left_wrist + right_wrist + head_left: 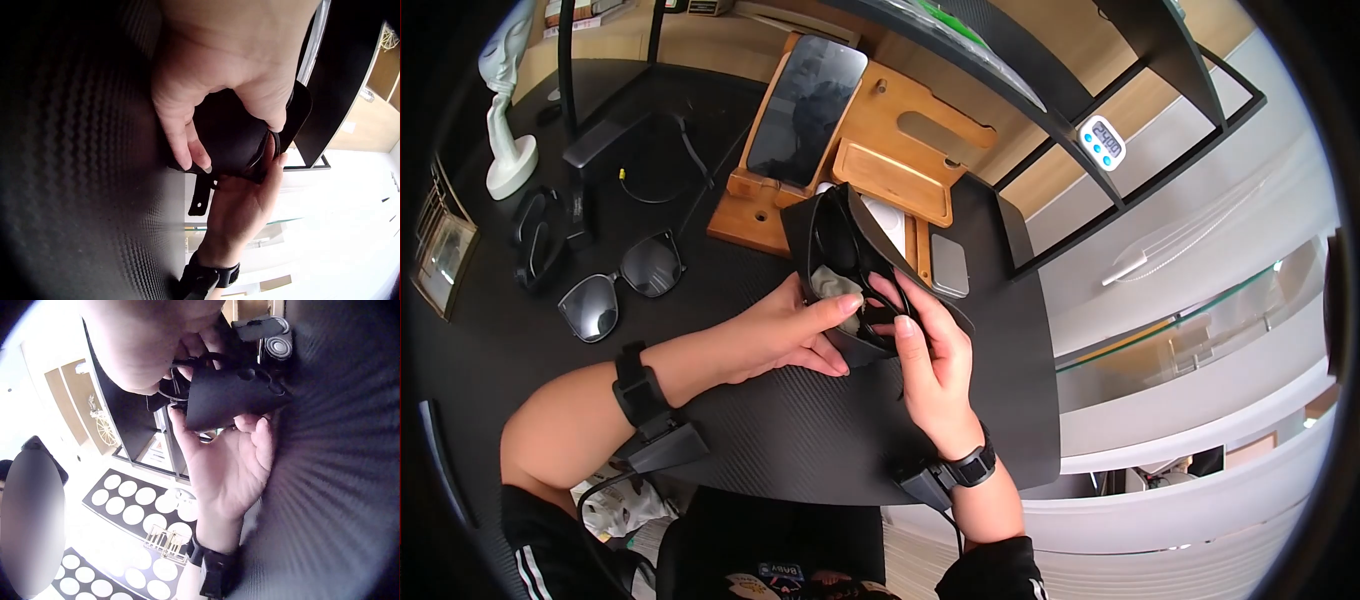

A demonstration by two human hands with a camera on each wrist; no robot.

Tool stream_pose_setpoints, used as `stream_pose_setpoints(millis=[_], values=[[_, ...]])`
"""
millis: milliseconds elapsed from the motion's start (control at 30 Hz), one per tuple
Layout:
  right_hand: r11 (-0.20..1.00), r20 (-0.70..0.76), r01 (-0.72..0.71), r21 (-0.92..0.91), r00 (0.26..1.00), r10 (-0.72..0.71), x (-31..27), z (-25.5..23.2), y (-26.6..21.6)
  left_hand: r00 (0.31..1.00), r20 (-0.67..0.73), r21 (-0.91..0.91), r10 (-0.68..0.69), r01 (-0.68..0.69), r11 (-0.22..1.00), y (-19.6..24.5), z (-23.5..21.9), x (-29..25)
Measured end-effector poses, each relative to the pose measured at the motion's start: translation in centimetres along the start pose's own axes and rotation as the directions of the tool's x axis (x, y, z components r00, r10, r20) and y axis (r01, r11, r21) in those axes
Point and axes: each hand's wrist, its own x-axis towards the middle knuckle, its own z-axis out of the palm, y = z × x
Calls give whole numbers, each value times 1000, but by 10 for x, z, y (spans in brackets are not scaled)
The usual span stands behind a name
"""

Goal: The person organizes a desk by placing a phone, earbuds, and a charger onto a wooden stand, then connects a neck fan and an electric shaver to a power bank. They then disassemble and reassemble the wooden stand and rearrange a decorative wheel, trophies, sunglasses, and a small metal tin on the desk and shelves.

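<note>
A black, soft-sided glasses case (798, 232) is held open above the desk. My left hand (785, 335) grips it, thumb over the rim and fingers curled beneath; the left wrist view shows the case's dark side (228, 131) between thumb and fingers. Inside lie a dark pair of glasses (837, 240) and a crumpled grey cloth (832, 287). My right hand (940, 365) reaches into the opening from the right, its thumb and fingers pinching the black frame. In the right wrist view, my right hand (153, 344) partly hides the glasses.
Sunglasses (622, 285) lie on the black desk (770, 430) to the left. Behind the case stands a wooden organiser (890, 110) with a phone (807, 110); a grey tin (949, 266) sits beside it. A white timer (1102, 143) hangs on the black shelf frame.
</note>
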Motion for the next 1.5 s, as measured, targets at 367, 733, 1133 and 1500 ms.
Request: stream_pose_setpoints(millis=[367,733,1133,1500], values=[[996,-109,39,-85,993,-48,-1,6,-2,1000,0,-29,-18,18,999,0,0,-1],[999,-142,40,-28,989,-43,-1,13,-6,999,13,-58,-36,37,998,1,-2,-2],[997,-118,-54,-49,992,47,-2,14,0,997,59,-48,50,-47,998,-4,-5,-2],[979,-54,58,-194,996,-69,1,11,-7,994,53,43,94,-96,994,-12,-8,-2]])
